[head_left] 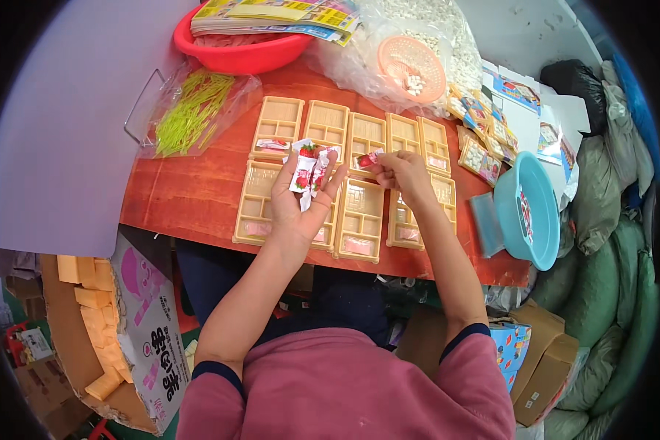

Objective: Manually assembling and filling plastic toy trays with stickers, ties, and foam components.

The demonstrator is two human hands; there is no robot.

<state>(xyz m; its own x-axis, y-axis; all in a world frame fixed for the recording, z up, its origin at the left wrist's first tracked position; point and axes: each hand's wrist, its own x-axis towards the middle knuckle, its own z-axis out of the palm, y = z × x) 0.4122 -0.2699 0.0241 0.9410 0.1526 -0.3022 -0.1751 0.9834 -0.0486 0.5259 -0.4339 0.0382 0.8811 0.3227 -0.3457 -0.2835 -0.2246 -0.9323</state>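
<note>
My left hand (290, 213) is turned palm up over the trays, fingers curled around several small white sachets (302, 176) printed with red strawberries. My right hand (403, 176) pinches one strawberry sachet (367, 159) between thumb and fingertips, at a compartment of a tan plastic tray (367, 128) in the back row. The divided trays stand in two rows close together. A strawberry sachet (273, 145) lies in the back-left tray. Pink packets lie in front-row trays, including one packet (357, 246) in a near compartment. My left forearm and hand partly cover the front row.
Yellow-green sticks (193, 114) fill a clear bag at left. Printed sheets (271, 18) rest on a red basin (253, 53). A peach basket (412, 68) sits among white pieces at the back. Packaged sets (484, 139) and a blue basin (537, 220) stand at right.
</note>
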